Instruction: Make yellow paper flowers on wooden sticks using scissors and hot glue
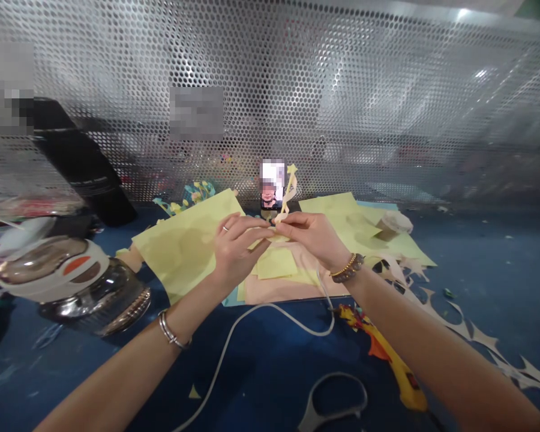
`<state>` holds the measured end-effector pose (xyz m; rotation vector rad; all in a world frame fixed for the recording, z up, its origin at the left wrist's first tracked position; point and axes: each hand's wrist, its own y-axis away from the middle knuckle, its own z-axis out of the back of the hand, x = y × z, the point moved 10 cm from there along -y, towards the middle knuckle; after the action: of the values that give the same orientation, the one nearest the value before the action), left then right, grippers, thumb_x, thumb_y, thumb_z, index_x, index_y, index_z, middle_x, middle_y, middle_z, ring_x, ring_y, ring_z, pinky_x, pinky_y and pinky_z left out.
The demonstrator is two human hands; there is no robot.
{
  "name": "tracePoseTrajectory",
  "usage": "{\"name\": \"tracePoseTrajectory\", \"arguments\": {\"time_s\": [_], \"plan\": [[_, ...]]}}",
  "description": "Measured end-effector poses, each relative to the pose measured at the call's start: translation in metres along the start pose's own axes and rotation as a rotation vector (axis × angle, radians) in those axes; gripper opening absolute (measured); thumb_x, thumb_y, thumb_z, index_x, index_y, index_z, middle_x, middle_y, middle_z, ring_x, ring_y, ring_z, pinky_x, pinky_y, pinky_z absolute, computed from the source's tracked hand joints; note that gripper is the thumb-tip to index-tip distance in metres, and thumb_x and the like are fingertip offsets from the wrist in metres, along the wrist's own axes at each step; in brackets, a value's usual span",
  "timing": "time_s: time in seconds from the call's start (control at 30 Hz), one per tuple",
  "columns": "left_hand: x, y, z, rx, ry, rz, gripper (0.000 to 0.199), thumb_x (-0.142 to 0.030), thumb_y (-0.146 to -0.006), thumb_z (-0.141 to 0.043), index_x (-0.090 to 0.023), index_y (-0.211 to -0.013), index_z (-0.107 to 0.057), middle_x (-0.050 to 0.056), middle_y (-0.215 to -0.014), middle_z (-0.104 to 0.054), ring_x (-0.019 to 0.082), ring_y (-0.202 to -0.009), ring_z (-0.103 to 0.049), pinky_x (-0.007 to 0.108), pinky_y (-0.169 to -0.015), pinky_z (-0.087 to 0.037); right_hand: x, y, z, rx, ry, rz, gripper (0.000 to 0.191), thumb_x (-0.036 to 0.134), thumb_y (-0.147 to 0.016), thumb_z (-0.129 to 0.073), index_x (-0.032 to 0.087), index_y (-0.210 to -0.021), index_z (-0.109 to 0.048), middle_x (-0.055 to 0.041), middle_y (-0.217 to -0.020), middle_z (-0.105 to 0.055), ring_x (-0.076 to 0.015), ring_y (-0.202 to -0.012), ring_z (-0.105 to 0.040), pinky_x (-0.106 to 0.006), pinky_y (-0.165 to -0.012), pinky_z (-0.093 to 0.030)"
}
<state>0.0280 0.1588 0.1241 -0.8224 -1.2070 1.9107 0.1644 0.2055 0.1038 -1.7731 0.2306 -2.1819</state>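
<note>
Nearest is a gray loop handle (312, 413), then a white cord (270, 305). Past them, a small yellow square (276, 264) lies on pink paper (274, 293). The right hand (312, 237) pinches the low end of the star stick (288, 193), which points up, leaning a little. The left hand (238, 243) has its fingertips there too; I cannot tell if they grip anything. It seems best to pinch softly, so thin paper won't bend. A phone (268, 198) stands behind, near a holey metal wall (270, 78).
</note>
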Motion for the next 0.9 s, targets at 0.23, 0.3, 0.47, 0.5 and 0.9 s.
{"name": "tracePoseTrajectory", "arguments": {"time_s": [0.23,0.3,0.47,0.5,0.9], "plan": [[0.006,-0.009,0.004,0.007,0.115,0.191,0.026,-0.01,-0.074,-0.057,-0.023,-0.095,-0.065,0.003,-0.095,-0.069,0.02,-0.092,-0.062,0.037,-0.087,-0.047,0.013,0.001,0.007,-0.043,0.156,0.131,0.011,0.028,-0.074,-0.069,0.017,-0.075,-0.071,-0.0056,-0.085,-0.068,-0.0191,-0.084,-0.063,-0.035,-0.082,-0.05],[0.012,-0.015,0.005,-0.005,0.152,0.294,0.017,-0.016,-0.078,-0.059,-0.023,-0.091,-0.066,0.003,-0.094,-0.068,0.019,-0.094,-0.061,0.036,-0.088,-0.047,0.014,0.001,0.005,-0.034,0.179,0.151,0.011,0.028,-0.074,-0.068,0.017,-0.076,-0.071,-0.0063,-0.087,-0.067,-0.019,-0.084,-0.063,-0.034,-0.078,-0.052],[0.025,-0.024,-0.008,0.053,0.283,0.486,0.011,-0.033,-0.076,-0.067,-0.024,-0.083,-0.07,0.003,-0.098,-0.065,0.019,-0.097,-0.061,0.037,-0.092,-0.046,0.014,0.004,-0.003,0.016,0.207,0.173,0.007,0.025,-0.077,-0.065,0.021,-0.076,-0.071,-0.0044,-0.089,-0.065,-0.0177,-0.084,-0.063,-0.03,-0.071,-0.055],[0.028,-0.023,-0.01,0.062,0.31,0.52,0.012,-0.034,-0.075,-0.068,-0.024,-0.08,-0.071,0.003,-0.098,-0.065,0.019,-0.096,-0.061,0.038,-0.091,-0.047,0.014,0.005,-0.004,0.02,0.212,0.178,0.007,0.025,-0.077,-0.065,0.021,-0.076,-0.071,-0.004,-0.088,-0.065,-0.0176,-0.084,-0.063,-0.03,-0.072,-0.055],[0.036,-0.014,-0.012,0.04,0.386,0.602,0.01,-0.032,-0.073,-0.07,-0.023,-0.075,-0.071,0.002,-0.094,-0.067,0.019,-0.091,-0.063,0.036,-0.087,-0.05,0.024,0.009,0.0,-0.027,0.227,0.235,0.02,0.04,-0.077,-0.067,0.022,-0.084,-0.071,-0.0051,-0.087,-0.066,-0.0199,-0.086,-0.062,-0.034,-0.073,-0.054]]}}
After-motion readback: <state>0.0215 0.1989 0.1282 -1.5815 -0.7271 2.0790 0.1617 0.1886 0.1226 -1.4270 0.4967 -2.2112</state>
